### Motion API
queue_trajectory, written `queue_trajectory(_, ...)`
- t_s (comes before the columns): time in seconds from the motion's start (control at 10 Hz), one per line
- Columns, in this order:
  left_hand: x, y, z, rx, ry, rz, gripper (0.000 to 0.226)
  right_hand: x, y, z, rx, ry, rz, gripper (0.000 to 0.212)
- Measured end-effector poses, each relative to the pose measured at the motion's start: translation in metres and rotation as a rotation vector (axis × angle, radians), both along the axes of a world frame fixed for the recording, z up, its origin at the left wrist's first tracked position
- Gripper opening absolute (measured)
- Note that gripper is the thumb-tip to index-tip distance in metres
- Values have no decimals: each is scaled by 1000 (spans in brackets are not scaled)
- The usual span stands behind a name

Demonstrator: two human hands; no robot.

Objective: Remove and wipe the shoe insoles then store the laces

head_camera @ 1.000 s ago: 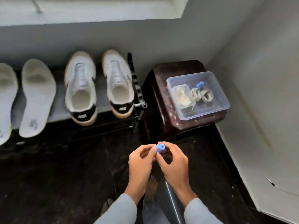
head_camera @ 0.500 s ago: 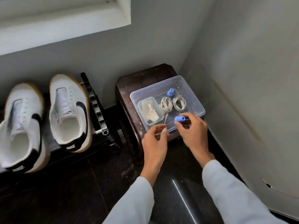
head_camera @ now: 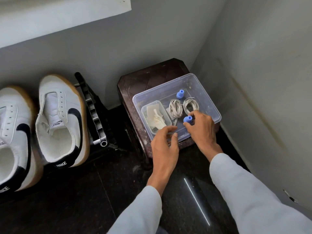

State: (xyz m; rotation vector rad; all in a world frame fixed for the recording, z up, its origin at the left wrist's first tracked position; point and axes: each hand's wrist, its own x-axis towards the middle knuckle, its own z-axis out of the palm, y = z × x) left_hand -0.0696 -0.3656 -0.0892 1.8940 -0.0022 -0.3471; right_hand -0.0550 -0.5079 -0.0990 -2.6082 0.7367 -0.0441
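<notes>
A clear plastic box (head_camera: 199,81) sits on a dark brown stool (head_camera: 148,78) in the corner. Inside it lie two coiled white laces (head_camera: 175,108) (head_camera: 190,103), a blue plastic piece (head_camera: 180,94) and a smaller clear tub with a crumpled cloth (head_camera: 156,117). My right hand (head_camera: 201,129) reaches over the box's near rim and pinches a second blue piece (head_camera: 187,119). My left hand (head_camera: 164,144) hovers at the box's front edge, fingers loosely curled, holding nothing. Two white sneakers (head_camera: 60,119) (head_camera: 13,137) without laces stand on a black rack at left.
The black rack's end frame (head_camera: 92,108) stands between the sneakers and the stool. Grey walls close the corner behind and to the right. The floor is dark polished stone.
Both hands rose from the floor area to the box, the right carrying the blue piece over its rim. The left hand let go of the piece. The view swung right.
</notes>
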Motion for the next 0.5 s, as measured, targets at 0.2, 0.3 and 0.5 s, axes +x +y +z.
queue_trajectory(0.2, 2, 1, -2, 6, -10, -3, 18, 1, -1, -4, 17, 23, -5, 29)
queue_trajectory(0.3, 4, 4, 0, 11, -34, 3, 17, 0, -1, -2, 39, 0, -27, 35)
queue_trajectory(0.5, 7, 18, 16, 7, -161, 86, 16, -10, 10, 14, 65, -156, -88, 30)
